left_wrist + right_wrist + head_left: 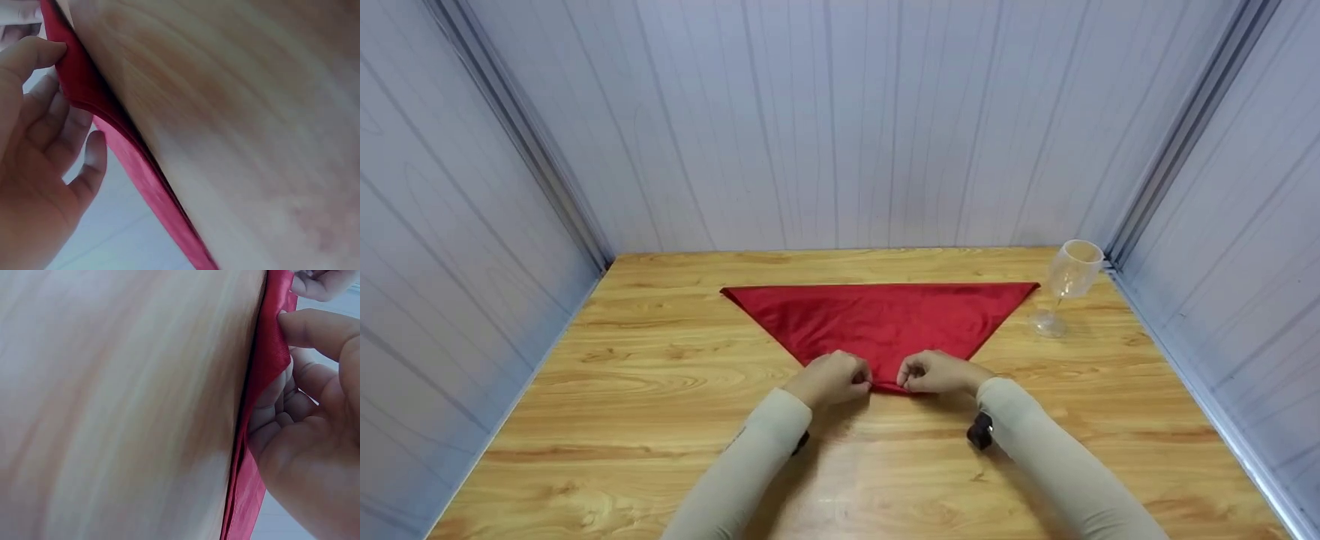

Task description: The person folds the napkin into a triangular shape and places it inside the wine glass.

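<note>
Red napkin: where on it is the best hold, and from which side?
The near tip of the red napkin, taken from the person's side. It lies folded in a triangle pointing at them, layers meeting there, so a pinch catches both. The left hand and right hand already pinch it.

Light wooden table (660,420) with wavy grain; pale panelled walls (840,120) closing in on three sides; metal corner strips (521,135); soft, even light throughout.

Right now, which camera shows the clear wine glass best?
The head view: the clear wine glass stands whole on the wooden table, right of the red folded cloth. Both wrist views show only cloth, table and fingers, no glass.
</note>
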Demonstrator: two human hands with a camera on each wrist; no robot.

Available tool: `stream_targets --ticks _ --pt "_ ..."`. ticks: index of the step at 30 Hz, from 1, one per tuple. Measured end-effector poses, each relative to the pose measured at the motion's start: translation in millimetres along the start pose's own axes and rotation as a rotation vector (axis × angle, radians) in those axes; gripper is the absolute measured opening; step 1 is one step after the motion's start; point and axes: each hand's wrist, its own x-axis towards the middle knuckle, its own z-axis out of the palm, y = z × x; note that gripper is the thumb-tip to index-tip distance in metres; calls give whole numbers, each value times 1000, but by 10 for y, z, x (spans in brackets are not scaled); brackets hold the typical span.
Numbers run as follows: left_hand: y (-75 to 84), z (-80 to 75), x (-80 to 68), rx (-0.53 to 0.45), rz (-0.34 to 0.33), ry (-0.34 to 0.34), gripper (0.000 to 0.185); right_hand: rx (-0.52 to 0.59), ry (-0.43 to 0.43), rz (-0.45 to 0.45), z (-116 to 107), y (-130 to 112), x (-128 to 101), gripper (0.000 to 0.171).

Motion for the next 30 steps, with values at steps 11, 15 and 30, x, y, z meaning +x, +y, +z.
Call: stream_targets --ticks 11,15,30 --pt "-129 -18 79 -265 -105 -66 9 18 1 23 7 -15 -46 8" --pt "-147 -11 82 -298 -125 -64 10 2 -2 1 6 -15 -64 18" --pt "-175 6 31 -340 -142 -40 14 -118 -4 -17 -88 -70 -47 9"
